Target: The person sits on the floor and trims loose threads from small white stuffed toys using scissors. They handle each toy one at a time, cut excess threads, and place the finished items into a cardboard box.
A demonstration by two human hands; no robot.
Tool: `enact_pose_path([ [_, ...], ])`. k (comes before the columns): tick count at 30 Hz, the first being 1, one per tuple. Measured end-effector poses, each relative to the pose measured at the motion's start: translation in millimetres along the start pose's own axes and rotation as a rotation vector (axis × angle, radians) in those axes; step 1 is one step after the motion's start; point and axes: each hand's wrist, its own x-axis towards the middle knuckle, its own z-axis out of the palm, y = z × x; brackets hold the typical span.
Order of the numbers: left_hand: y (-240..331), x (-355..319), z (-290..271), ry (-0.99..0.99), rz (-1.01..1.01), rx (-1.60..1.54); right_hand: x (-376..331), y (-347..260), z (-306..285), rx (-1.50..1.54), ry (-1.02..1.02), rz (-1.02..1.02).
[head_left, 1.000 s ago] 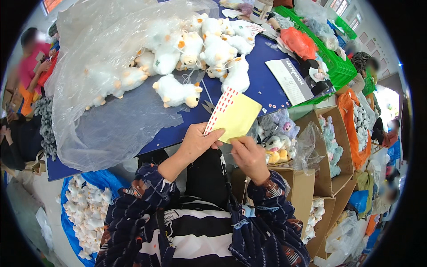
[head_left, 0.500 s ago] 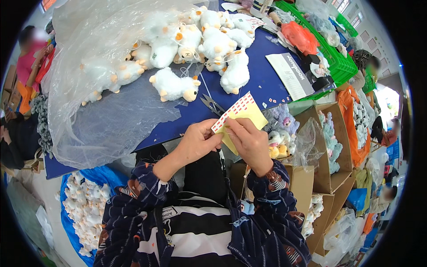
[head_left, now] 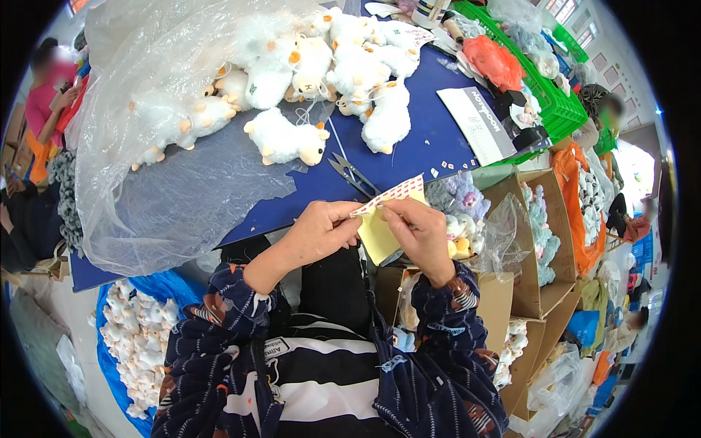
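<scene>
The left hand [head_left: 321, 232], its fingertips drawn together, is pinching one yellow sheet [head_left: 376, 239] by its red-marked edge; the right hand [head_left: 420, 233] is pinching that edge farther along. Left of and nearer the person than the sheet, one blue bag [head_left: 107, 358] is holding many small white pieces [head_left: 139, 350]. Right of the sheet, one cardboard box [head_left: 566, 255] is holding pastel plush [head_left: 544, 237]. Beyond the sheet, one pair of snips [head_left: 350, 175] and one separate white plush animal [head_left: 285, 139] are lying on the blue table [head_left: 431, 139].
</scene>
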Motion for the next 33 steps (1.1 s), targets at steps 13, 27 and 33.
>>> enact_pose_path([
  [13,39.2,-5.0,-21.8,0.185,0.435,0.500,8.5,26.7,-26.5,0.440,0.190,0.525],
  [27,6.7,-8.5,-103.1,0.473,0.230,0.348,72.8,73.9,2.2,0.019,0.505,0.059],
  [33,-12.8,-14.8,-97.9,0.446,0.289,0.206,46.7,-25.5,44.2,0.255,0.149,0.135],
])
